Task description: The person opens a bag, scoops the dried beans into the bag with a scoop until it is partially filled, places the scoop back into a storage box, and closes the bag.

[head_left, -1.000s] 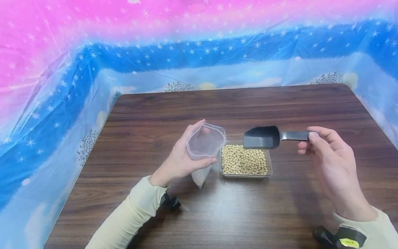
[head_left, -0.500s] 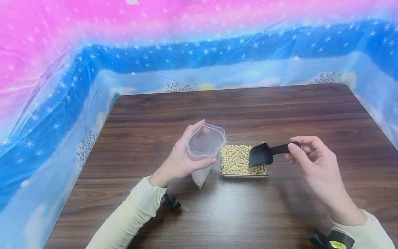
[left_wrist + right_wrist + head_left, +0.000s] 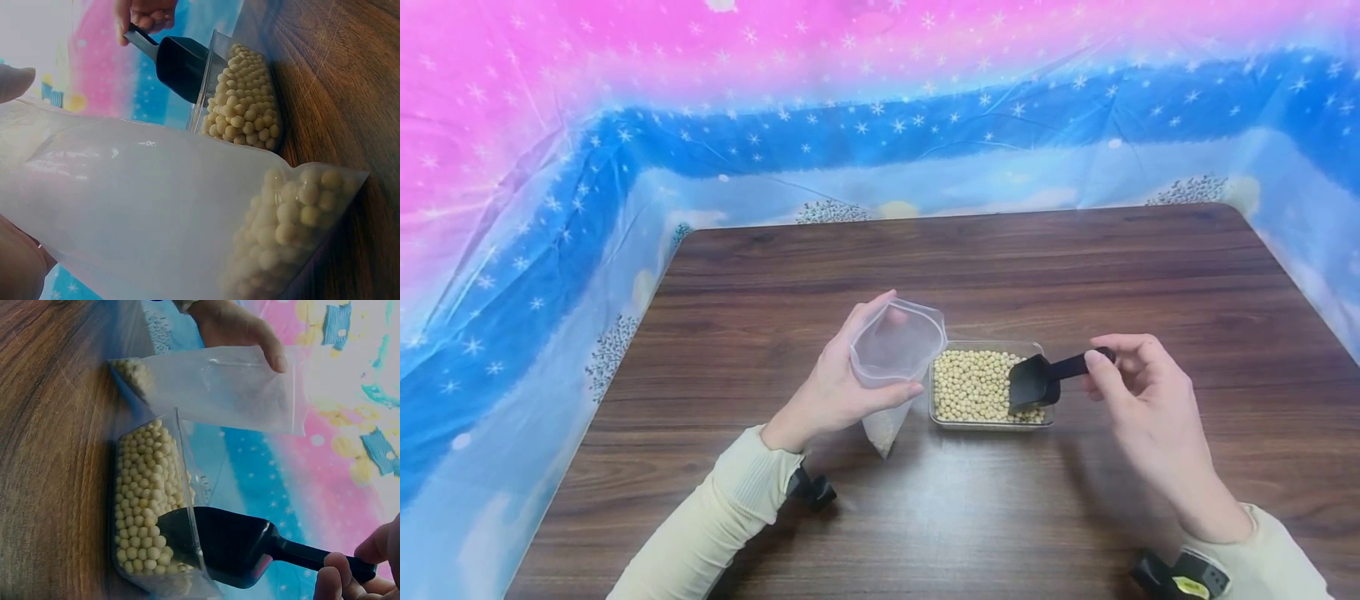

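My left hand [image 3: 838,379] grips a frosted plastic bag [image 3: 144,194] near its top, thumb and fingers around the spread mouth. Soybeans [image 3: 281,219] fill the bag's bottom corner, which stands at the tabletop. Between my right thumb and fingers is the handle of a black scoop [image 3: 1033,383]; the right hand [image 3: 1157,425] is right of the clear container [image 3: 992,427]. That container is full of soybeans [image 3: 144,500]. In the right wrist view the scoop's front edge is sunk among the beans, and its tip is hidden by them.
Both hands work over a dark wood-grain table [image 3: 775,283]. A pink and blue patterned cloth [image 3: 880,125] hangs around its back and left side. The container sits just right of the bag.
My right hand has moved left and down, bringing the scoop from above the container into the beans at its right side. The left hand and the bag have stayed nearly still.
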The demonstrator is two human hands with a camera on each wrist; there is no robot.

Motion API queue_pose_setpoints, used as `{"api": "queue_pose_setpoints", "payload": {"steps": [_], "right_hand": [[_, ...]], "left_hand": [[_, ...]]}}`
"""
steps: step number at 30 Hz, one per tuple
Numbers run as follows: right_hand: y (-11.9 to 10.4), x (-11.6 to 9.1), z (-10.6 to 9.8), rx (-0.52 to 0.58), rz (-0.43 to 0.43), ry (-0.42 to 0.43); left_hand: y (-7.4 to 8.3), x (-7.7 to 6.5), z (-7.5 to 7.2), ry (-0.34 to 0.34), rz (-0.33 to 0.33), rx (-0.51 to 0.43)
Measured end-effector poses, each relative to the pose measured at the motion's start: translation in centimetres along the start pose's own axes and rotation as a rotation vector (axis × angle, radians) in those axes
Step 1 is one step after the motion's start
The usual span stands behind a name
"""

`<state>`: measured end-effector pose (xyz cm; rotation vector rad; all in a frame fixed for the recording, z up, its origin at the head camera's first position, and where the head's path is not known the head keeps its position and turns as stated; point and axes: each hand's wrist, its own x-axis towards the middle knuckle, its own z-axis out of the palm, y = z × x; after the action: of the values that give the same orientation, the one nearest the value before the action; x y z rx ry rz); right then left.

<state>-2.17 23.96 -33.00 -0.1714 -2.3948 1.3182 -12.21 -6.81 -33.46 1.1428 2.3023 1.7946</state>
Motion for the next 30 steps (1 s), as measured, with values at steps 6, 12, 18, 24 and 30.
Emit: {"api": "queue_pose_setpoints", "payload": {"steps": [6, 12, 18, 24, 30], "right_hand": [[1.3, -0.1, 0.4, 0.097, 0.099, -0.021], [2.4, -0.1, 0.8, 0.116, 0.167, -0.031], [3.0, 0.2, 0.9, 0.163, 0.202, -0.101], [3.8, 0.7, 1.1, 0.282, 0.287, -0.147], [4.5, 0.9, 1.3, 0.366, 0.384, -0.252]], "left_hand": [[0.0, -0.1, 0.0, -0.005, -0.007, -0.003], [0.1, 0.0, 0.1, -0.008, -0.008, -0.012], [0.1, 0.0, 0.1, -0.012, -0.012, -0.022], [0.1, 0.0, 0.1, -0.01, -0.006, -0.014], [0.1, -0.1, 0.1, -0.007, -0.006, -0.018]]}}
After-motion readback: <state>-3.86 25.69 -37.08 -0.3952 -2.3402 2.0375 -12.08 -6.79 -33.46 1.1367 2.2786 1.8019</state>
